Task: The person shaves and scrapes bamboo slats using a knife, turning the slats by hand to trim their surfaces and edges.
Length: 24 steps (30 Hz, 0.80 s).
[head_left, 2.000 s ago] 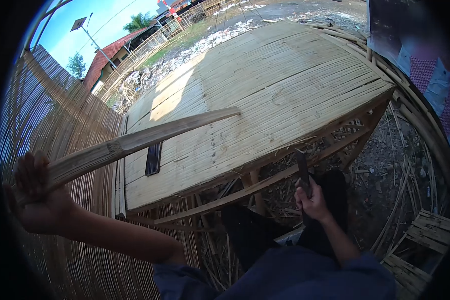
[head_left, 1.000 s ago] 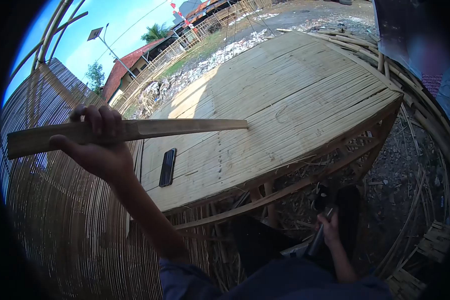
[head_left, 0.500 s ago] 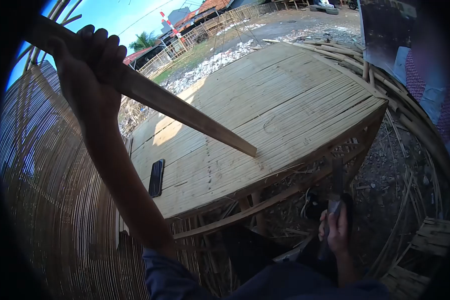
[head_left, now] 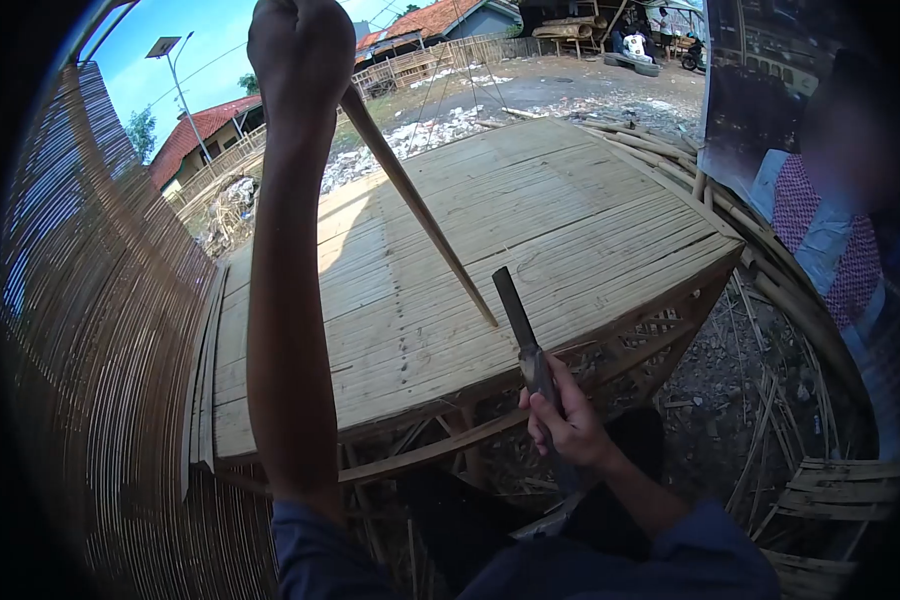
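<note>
My left hand is raised at the top, its fingers closed round the upper end of a long bamboo strip. The strip slants down to the right, and its lower tip meets the slatted bamboo tabletop. At the table's near edge, my right hand is closed round the handle of a dark-bladed knife. The blade points up and slightly left, close to the strip's lower tip but apart from it.
A woven bamboo screen stands at the left. Bamboo poles lie along the table's right side. A slatted piece is at the lower right. A person, partly blurred, is at the right.
My left hand has risen and moved right, turning the strip steeper. My right hand has come up and left with the knife, now beside the strip's tip. The phone is no longer visible.
</note>
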{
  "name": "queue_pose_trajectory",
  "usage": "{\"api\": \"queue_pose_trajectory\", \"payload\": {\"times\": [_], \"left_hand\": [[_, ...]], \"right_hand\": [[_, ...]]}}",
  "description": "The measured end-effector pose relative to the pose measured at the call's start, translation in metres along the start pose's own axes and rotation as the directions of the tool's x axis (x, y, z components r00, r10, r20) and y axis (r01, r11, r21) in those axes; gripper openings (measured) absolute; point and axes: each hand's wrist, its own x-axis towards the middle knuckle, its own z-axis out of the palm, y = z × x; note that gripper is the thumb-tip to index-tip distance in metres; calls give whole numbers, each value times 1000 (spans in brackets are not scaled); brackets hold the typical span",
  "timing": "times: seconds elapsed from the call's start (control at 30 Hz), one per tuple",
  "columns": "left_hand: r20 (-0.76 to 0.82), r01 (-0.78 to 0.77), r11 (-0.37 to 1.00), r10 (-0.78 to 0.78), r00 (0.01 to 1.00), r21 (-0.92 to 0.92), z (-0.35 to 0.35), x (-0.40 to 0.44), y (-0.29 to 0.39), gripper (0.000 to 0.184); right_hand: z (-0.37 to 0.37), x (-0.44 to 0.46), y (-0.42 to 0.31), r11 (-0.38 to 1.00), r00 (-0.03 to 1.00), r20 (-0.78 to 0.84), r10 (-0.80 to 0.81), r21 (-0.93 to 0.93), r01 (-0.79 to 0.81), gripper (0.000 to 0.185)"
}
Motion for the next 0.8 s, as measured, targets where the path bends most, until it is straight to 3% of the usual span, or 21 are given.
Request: {"api": "queue_pose_trajectory", "payload": {"times": [0.13, 0.17, 0.27, 0.3, 0.33, 0.4, 0.43, 0.47, 0.53, 0.6, 0.67, 0.7, 0.8], "left_hand": [[-72, -85, 989, 77, 994, -121, 10, -4, -16, 41], [-61, -72, 964, 59, 996, -255, 9, -6, -16, 38], [-166, -116, 986, 96, 982, -117, 15, -15, -11, 38], [-88, -147, 988, 141, 986, -57, 7, -14, -15, 39], [-76, -137, 991, 136, 988, -5, 6, -15, -11, 62], [-116, -155, 988, 156, 981, 11, -5, -15, -12, 56], [-127, -88, 990, 74, 989, -109, -14, -19, -13, 24], [-104, -116, 993, 116, 988, 4, -26, -21, -20, 19], [-94, -130, 992, 129, 987, -3, -43, -24, -16, 26], [-285, -145, 983, 172, 943, 115, -33, -42, -5, 43], [-282, -92, 988, 123, 952, 122, -44, -45, -1, 44], [-164, -210, 956, 245, 956, 205, -71, -33, -15, 44], [-174, -256, 927, 310, 935, 275, -73, -42, -12, 45]], "right_hand": [[1, 9, 1, 999, 999, -11, 53, 8, -53, 53], [5, 12, 0, 999, 999, -24, 46, 30, -45, 52], [22, 25, -5, 997, 999, -37, 37, 62, -35, 49], [28, 29, -9, 998, 999, -24, 38, 43, -37, 48], [34, 33, -11, 999, 999, -11, 38, 29, -37, 48], [46, 41, -8, 990, 995, -40, -96, -104, 92, 49], [49, 44, -4, 972, 987, -39, -157, -184, 147, 49], [51, 47, -1, 944, 976, -35, -214, -263, 198, 48], [57, 51, -5, 915, 948, -22, -317, -270, 300, 50], [63, 56, 3, 855, 887, -33, -461, -283, 434, 50], [66, 54, -10, 872, 906, -2, -424, -270, 407, 49], [68, 54, -12, 869, 904, 5, -427, -272, 412, 49], [67, 47, 1, 893, 944, -28, -328, -336, 300, 43]]}}
